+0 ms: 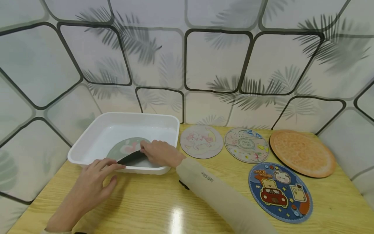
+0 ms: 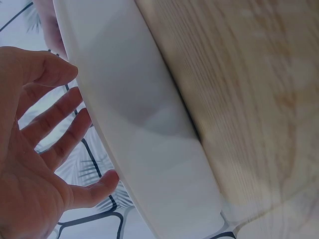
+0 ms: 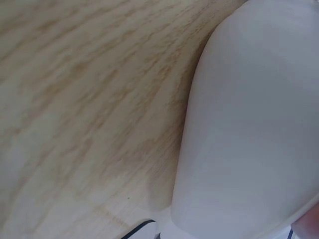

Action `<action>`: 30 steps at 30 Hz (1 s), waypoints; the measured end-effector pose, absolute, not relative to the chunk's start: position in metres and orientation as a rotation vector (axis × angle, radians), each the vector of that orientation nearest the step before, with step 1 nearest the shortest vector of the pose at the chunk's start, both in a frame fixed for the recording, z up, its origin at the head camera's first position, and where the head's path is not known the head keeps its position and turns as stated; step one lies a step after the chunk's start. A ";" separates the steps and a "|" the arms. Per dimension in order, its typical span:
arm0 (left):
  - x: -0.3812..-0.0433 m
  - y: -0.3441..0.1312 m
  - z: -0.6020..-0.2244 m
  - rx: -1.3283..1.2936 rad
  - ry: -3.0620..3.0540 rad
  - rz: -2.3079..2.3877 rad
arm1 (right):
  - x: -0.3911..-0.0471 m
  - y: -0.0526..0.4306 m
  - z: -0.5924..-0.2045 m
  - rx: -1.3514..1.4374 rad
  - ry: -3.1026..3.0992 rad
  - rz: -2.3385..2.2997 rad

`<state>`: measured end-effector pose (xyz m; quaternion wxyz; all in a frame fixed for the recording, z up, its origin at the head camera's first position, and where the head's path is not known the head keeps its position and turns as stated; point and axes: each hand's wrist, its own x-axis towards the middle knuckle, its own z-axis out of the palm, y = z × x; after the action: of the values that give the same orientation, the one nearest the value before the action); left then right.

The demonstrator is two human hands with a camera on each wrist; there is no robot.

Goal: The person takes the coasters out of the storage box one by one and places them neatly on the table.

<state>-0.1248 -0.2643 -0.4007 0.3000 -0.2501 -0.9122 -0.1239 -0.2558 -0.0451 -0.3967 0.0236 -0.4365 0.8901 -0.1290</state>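
In the head view a grey-green round mat (image 1: 119,146) with a pink pattern lies in a white basin (image 1: 87,133). Its near edge is bent up, showing a black underside (image 1: 132,158). My right hand (image 1: 159,152) reaches over the basin's right side and pinches that raised edge. My left hand (image 1: 97,180) is at the near rim, its fingertips right at the left end of the black edge and its thumb apart, below the rim. In the left wrist view the left fingers (image 2: 62,107) lie loosely spread along the rim. The right wrist view shows mostly the basin's outer wall (image 3: 249,124).
Right of the basin, a pink round mat (image 1: 201,142), a floral one (image 1: 246,145), an orange-slice one (image 1: 302,153) and a blue cartoon one (image 1: 280,192) lie on the wooden table (image 1: 140,204). A patterned wall (image 1: 216,61) stands close behind.
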 end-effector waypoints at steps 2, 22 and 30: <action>-0.125 -0.264 -0.400 -0.664 -2.424 -0.328 | -0.256 -0.044 -0.396 -1.361 2.749 -0.452; -0.125 -0.264 -0.400 -0.663 -2.444 -0.326 | -0.262 -0.038 -0.398 -1.146 2.912 -0.942; -0.124 -0.264 -0.401 -0.651 -2.440 -0.308 | -0.262 -0.038 -0.397 -0.914 2.944 -1.149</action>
<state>-0.1241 -0.2643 -0.4013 0.2945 -0.2445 -0.9166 -0.1156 -0.2619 -0.0383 -0.3969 -0.0739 -0.2772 0.8925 -0.3482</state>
